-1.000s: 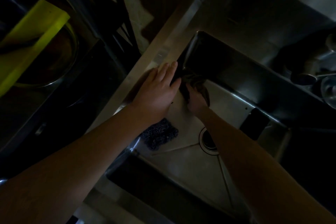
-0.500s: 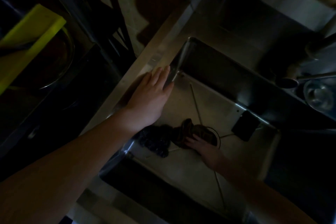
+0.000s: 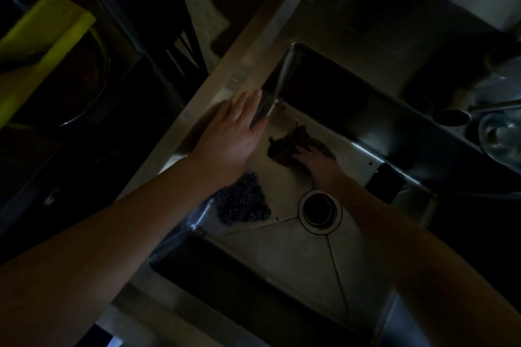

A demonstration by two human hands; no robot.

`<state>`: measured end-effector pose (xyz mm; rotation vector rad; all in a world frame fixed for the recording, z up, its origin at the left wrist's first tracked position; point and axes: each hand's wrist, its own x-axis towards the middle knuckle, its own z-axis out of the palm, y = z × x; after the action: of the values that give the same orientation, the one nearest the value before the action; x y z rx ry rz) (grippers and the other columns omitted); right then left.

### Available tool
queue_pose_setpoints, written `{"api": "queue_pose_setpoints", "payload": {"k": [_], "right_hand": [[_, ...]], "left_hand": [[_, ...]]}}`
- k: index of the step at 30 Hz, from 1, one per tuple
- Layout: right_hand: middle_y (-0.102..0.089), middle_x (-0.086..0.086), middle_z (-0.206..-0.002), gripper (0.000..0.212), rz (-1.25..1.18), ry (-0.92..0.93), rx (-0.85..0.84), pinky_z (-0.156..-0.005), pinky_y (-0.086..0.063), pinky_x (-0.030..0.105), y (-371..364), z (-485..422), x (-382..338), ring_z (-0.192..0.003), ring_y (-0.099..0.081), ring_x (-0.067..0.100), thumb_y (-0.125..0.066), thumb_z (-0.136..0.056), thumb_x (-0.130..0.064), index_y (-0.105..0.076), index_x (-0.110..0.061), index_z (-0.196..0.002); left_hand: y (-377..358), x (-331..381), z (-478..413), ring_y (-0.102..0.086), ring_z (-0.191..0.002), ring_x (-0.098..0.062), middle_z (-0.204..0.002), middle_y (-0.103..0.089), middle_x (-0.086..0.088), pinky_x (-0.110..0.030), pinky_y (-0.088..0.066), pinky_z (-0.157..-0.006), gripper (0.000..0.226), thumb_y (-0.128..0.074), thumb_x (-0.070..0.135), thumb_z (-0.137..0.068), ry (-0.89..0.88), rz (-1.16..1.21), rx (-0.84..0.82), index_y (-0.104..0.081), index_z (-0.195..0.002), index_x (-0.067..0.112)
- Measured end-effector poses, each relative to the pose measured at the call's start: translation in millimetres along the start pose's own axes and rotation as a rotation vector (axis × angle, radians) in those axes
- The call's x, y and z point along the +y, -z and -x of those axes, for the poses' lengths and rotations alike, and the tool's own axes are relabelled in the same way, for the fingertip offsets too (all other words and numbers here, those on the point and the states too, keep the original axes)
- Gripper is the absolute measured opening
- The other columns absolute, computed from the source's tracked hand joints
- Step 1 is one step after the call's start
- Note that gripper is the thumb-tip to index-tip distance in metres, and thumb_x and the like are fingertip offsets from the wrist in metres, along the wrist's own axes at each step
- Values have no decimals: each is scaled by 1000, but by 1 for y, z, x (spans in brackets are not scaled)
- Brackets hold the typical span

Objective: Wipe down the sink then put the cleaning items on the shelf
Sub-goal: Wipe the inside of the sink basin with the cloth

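Pressing cloth (image 3: 284, 146) into sink (image 3: 296, 256) — right hand (image 3: 315, 160), left hand (image 3: 231, 132) flat on rim

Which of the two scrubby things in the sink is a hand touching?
The dark crumpled cloth, under the right hand. The bumpy scrubber pad lies loose beside the drain.

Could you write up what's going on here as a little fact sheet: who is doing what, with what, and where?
place: steel sink, very dim light
left hand: flat on the sink's rim, holding nothing
right hand: down in the sink on a dark cloth; too dim to tell whether it grips or presses
scrubber: on the sink floor beside the drain, no hand on it
stage: wiping; cloth and scrubber not yet shelved
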<state>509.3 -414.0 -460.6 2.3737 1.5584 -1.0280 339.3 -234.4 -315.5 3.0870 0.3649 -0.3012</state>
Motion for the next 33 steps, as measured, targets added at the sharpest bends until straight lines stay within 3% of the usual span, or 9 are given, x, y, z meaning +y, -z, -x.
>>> {"api": "queue_pose_setpoints", "payload": {"k": [2,6,9,13,18,22,25,29,33], "right_hand": [[-4,6,-160,66,-80,-83,52,-119,-13,36,11,-17,-3,-147,-7,26,-39,-92,2,-17,-19,-150],[1,5,-160,72,-117,-154,6,-117,-23,42,16,-33,-11,-147,-3,33,-39,-91,6,-10,-21,-151],[1,2,-161,75,-28,-65,-74,-114,-29,45,9,-25,-14,-147,-5,33,-38,-91,8,-11,-26,-151],[1,-1,-160,74,115,90,-169,-116,-25,47,-17,15,-9,-147,-3,32,-39,-93,6,-11,-30,-151],[3,-7,-160,74,138,50,-247,-119,-15,43,-41,63,22,-147,0,28,-44,-93,-2,-10,-36,-150],[-4,-6,-160,70,-107,-126,-92,-118,-12,37,-51,75,44,-148,-1,26,-41,-93,0,-15,-33,-149],[-6,1,-160,67,-228,-270,28,-119,-6,36,-51,71,56,-147,-3,26,-47,-93,-7,-16,-26,-150],[-6,4,-160,73,-409,-517,168,-120,-7,37,-54,74,69,-147,-1,32,-41,-87,9,-19,-20,-150],[-8,4,-160,73,-493,-609,269,-118,-5,39,-66,97,84,-146,-1,35,-38,-85,14,-25,-20,-148]], "left_hand": [[0,0,0,2,-144,-33,-157,6,-19,-43,-7,-116,70,-58,24,-87,0,5,5,-22,-146,15],[-1,2,-1,0,-144,-33,-157,4,-19,-45,-8,-116,65,-56,21,-87,14,20,15,-25,-145,14],[-2,4,-2,-1,-144,-34,-156,4,-20,-45,-9,-116,67,-59,20,-85,22,30,9,-28,-143,14],[-1,5,-2,-2,-144,-35,-156,3,-21,-46,-10,-115,76,-66,24,-81,26,0,-13,-24,-145,15],[3,13,3,-3,-144,-34,-156,0,-22,-45,-6,-114,69,-59,24,-87,26,-69,22,-24,-146,16],[1,30,0,4,-145,-32,-157,6,-18,-43,7,-112,64,-48,21,-91,-33,-66,-17,-18,-148,18],[-2,38,-2,5,-145,-31,-157,8,-17,-44,2,-115,64,-46,21,-92,-31,-59,-31,-15,-148,19],[-5,46,-1,7,-145,-31,-157,10,-17,-45,-2,-116,63,-44,20,-93,-49,-37,-79,-14,-148,19],[-4,54,0,9,-144,-30,-157,11,-15,-44,2,-116,63,-44,20,-93,-54,-13,-100,-14,-148,20]]}}
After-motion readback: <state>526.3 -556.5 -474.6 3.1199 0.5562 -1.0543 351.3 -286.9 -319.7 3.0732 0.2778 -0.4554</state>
